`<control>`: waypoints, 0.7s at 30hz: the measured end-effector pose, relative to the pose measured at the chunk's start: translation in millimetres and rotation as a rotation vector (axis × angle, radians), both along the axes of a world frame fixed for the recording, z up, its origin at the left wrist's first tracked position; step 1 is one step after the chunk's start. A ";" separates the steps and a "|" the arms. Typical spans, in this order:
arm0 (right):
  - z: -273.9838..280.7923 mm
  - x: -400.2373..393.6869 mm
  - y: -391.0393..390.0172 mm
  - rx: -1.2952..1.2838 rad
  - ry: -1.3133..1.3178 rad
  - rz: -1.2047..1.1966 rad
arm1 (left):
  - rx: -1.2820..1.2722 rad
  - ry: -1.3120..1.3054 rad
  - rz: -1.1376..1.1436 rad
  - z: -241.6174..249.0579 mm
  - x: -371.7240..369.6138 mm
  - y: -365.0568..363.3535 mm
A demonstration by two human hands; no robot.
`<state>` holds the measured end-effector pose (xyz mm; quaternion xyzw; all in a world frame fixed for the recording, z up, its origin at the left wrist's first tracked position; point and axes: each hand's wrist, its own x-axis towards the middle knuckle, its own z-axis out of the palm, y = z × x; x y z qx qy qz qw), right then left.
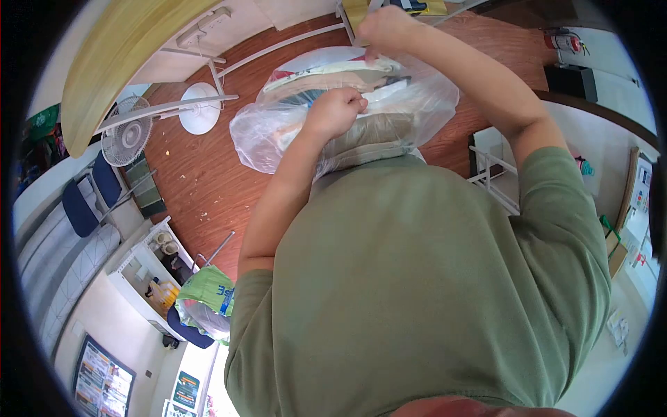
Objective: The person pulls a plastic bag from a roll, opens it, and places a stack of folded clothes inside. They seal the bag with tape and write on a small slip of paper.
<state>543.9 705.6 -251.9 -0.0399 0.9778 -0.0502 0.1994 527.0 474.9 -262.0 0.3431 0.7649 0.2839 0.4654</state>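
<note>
Left hand: curled closed [336, 112] above the large clear plastic bag [431, 97]; whether it grips plastic, unclear.
Right hand: bent over the bag's far side [386, 29]; grip unclear.
Bag: holding folded beige cloth-like items [381, 131], against the green-shirted torso [417, 278].
Floor: reddish-brown wood-look [201, 163].
</note>
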 end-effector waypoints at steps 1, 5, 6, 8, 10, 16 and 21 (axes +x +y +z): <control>3.3 0.0 4.5 0.015 0.101 -0.101 | 0.007 0.012 -0.005 -1.9 -0.4 0.3; -18.1 43.6 -17.7 -0.395 0.065 -0.147 | 0.017 -0.006 0.043 -2.2 0.8 -0.2; -19.5 44.1 -20.0 -0.336 -0.105 -0.291 | 0.028 -0.007 0.030 -3.1 1.5 -1.5; -10.7 45.3 -16.2 -0.146 -0.023 -0.463 | 0.056 -0.002 0.022 -7.1 -0.4 -0.1; -8.2 58.7 -28.3 -0.037 0.105 -0.463 | 0.071 0.021 0.003 -10.2 -1.7 -0.7; 38.9 117.0 -109.9 -0.018 0.449 -0.184 | 0.238 -0.040 0.063 -38.8 -1.8 -2.1; 4.5 96.4 -128.4 -0.731 0.340 -0.580 | 0.321 -0.196 0.193 1.7 -14.4 -20.0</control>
